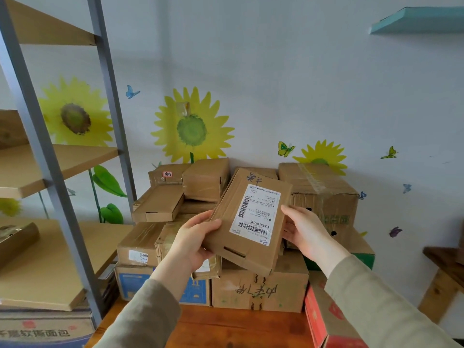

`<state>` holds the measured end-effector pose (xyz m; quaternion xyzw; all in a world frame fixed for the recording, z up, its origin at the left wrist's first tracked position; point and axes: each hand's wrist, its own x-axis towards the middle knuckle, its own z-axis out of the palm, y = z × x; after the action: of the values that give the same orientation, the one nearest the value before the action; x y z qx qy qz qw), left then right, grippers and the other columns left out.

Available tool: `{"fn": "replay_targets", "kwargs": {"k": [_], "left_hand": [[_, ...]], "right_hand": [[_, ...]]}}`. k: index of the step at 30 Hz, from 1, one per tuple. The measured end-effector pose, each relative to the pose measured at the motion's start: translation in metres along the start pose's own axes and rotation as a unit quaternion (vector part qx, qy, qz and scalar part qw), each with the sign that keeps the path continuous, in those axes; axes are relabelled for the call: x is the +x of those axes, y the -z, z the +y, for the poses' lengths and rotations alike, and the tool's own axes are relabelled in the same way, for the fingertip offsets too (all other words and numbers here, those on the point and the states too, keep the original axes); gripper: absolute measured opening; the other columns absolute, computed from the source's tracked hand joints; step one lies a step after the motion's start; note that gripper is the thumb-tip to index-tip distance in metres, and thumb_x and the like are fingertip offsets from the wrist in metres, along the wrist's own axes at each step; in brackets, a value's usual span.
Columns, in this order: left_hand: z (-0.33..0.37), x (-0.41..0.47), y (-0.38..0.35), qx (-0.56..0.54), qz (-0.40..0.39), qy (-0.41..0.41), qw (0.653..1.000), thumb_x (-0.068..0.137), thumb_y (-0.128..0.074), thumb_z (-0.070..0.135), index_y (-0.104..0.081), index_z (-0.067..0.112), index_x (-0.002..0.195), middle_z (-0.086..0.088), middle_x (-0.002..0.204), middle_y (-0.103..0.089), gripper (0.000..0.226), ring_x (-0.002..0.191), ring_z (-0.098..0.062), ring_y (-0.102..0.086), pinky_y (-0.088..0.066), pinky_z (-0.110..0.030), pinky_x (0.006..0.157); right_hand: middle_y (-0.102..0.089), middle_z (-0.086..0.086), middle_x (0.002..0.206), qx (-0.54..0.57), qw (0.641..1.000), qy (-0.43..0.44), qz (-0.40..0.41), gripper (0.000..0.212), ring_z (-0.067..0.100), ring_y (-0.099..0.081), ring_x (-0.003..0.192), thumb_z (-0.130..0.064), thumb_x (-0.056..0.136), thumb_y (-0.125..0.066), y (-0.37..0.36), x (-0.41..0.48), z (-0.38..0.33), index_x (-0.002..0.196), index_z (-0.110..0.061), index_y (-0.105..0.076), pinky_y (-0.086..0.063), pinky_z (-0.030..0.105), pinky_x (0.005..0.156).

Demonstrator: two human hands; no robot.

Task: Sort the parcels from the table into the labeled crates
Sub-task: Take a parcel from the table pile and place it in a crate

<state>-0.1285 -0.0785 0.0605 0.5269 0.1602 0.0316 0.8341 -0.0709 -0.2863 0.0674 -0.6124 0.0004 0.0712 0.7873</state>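
I hold a flat brown cardboard parcel with a white barcode label up in front of me, tilted, above the pile. My left hand grips its left edge, thumb on top. My right hand holds its right edge with curled fingers. Behind and below it, several brown parcels are stacked on a wooden table against the wall. No labeled crate is in view.
A grey metal shelf rack with wooden boards stands at the left, a brown roll lying on one board. A red-sided carton sits at the table's right. A wooden bench is at the far right.
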Motion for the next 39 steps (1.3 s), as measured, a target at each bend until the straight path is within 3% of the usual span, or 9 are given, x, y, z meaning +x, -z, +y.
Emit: {"fn": "replay_targets", "kwargs": {"k": [5,10,16,20,26,31,35,38,39], "left_hand": [[-0.005,0.001,-0.007,-0.041,0.027,-0.005,0.999,0.084,-0.064,0.0,-0.06,0.018,0.115,-0.012,0.103,-0.062,0.036,0.091,-0.026,-0.059,-0.05,-0.05,0.089],[-0.011,0.0,-0.011,-0.069,0.051,-0.005,0.996,0.085,-0.063,0.0,-0.058,0.018,0.115,-0.009,0.101,-0.06,0.035,0.091,-0.024,-0.057,-0.052,-0.043,0.077],[-0.015,-0.001,-0.01,-0.059,0.045,-0.003,0.997,0.085,-0.063,0.001,-0.058,0.018,0.116,-0.012,0.109,-0.059,0.036,0.103,-0.029,-0.057,-0.051,-0.047,0.082],[-0.018,-0.003,-0.012,-0.056,0.047,-0.003,0.997,0.084,-0.064,0.001,-0.058,0.017,0.115,-0.012,0.111,-0.059,0.036,0.091,-0.024,-0.057,-0.051,-0.039,0.068],[-0.031,-0.006,-0.011,-0.039,0.041,-0.012,0.998,0.084,-0.065,0.002,-0.058,0.016,0.114,-0.01,0.104,-0.061,0.034,0.084,-0.02,-0.057,-0.047,-0.034,0.063],[-0.047,-0.005,-0.012,-0.015,0.021,0.006,1.0,0.084,-0.064,0.003,-0.059,0.018,0.107,-0.007,0.098,-0.059,0.028,0.081,-0.018,-0.054,-0.045,-0.034,0.063],[-0.054,-0.001,-0.027,-0.006,-0.004,0.026,1.0,0.084,-0.063,0.001,-0.058,0.015,0.108,-0.007,0.092,-0.059,0.027,0.078,-0.018,-0.054,-0.045,-0.033,0.063],[-0.059,0.003,-0.037,0.005,-0.03,0.048,0.998,0.085,-0.062,0.001,-0.057,0.014,0.109,-0.007,0.091,-0.061,0.028,0.078,-0.017,-0.056,-0.046,-0.031,0.06],[-0.061,0.004,-0.039,0.008,-0.039,0.054,0.998,0.084,-0.062,0.001,-0.058,0.014,0.11,-0.007,0.092,-0.062,0.03,0.079,-0.017,-0.057,-0.047,-0.031,0.061]], "right_hand": [[-0.071,0.011,0.101,-0.031,0.999,-0.002,-0.028,0.023,0.025,-0.067,0.086,-0.011,0.095,-0.054,0.004,-0.005,0.003,0.116,-0.008,-0.062,-0.055,0.037,0.073],[-0.064,0.01,0.113,-0.081,0.996,0.0,-0.033,0.051,0.024,-0.062,0.103,-0.003,0.09,-0.059,0.002,-0.01,0.005,0.138,-0.01,-0.041,-0.052,0.034,0.072],[-0.065,0.009,0.103,-0.092,0.995,0.006,-0.031,0.052,0.023,-0.063,0.097,0.002,0.091,-0.056,0.004,-0.012,0.005,0.138,-0.01,-0.041,-0.052,0.034,0.072],[-0.066,0.008,0.101,-0.094,0.995,0.008,-0.025,0.051,0.023,-0.063,0.099,0.001,0.091,-0.056,0.008,-0.012,0.006,0.138,-0.011,-0.042,-0.052,0.043,0.087],[-0.062,-0.004,0.095,-0.112,0.993,0.004,-0.031,0.047,0.005,-0.057,0.085,-0.002,0.093,-0.054,0.021,-0.016,0.015,0.138,-0.012,-0.044,-0.045,0.025,0.065],[-0.056,0.006,0.127,-0.124,0.992,0.006,-0.001,0.048,0.013,-0.053,0.101,-0.004,0.091,-0.056,0.036,-0.025,0.028,0.137,-0.015,-0.046,-0.04,0.031,0.089],[-0.052,0.007,0.134,-0.114,0.992,0.006,0.045,0.048,0.02,-0.05,0.12,-0.005,0.087,-0.06,0.051,-0.033,0.028,0.133,-0.016,-0.05,-0.04,0.044,0.103],[-0.054,0.002,0.125,-0.1,0.991,0.011,0.088,0.046,0.014,-0.053,0.108,-0.004,0.089,-0.058,0.059,-0.043,0.03,0.132,-0.017,-0.049,-0.047,0.029,0.084],[-0.055,0.002,0.126,-0.098,0.99,0.009,0.102,0.046,0.013,-0.053,0.108,-0.004,0.089,-0.058,0.062,-0.048,0.032,0.132,-0.017,-0.049,-0.047,0.029,0.085]]}}
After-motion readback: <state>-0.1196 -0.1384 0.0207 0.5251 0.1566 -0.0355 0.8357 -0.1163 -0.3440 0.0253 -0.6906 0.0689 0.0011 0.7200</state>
